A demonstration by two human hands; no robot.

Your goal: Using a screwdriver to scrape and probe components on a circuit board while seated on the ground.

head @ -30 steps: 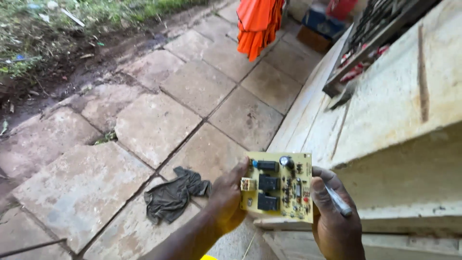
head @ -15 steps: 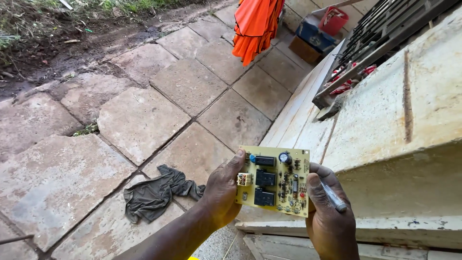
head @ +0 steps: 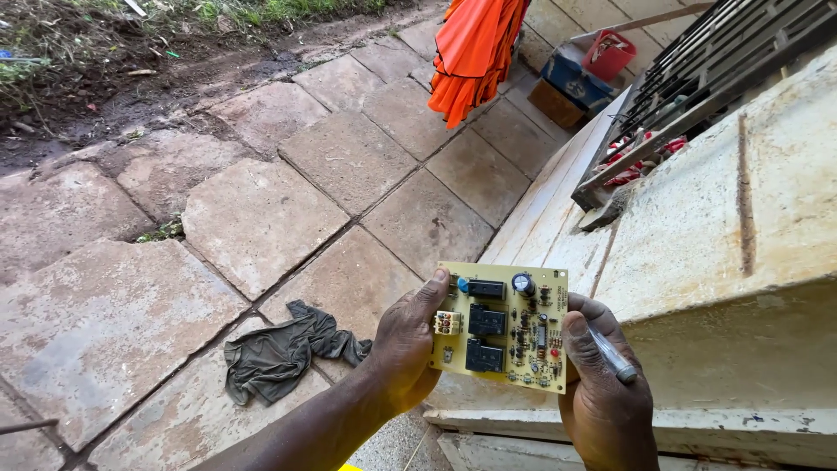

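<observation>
Two hands (head: 410,344) hold one circuit board (head: 503,327) (three relays).

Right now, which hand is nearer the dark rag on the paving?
Left. The left hand holds the circuit board's edge just right of the rag; the right hand grips the board's far edge.

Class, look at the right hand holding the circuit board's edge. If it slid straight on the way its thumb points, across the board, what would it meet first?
The right hand, thumb aimed leftward, would probably first meet the small components on the circuit board, then the black relay blocks. Depth is uncertain.
</observation>
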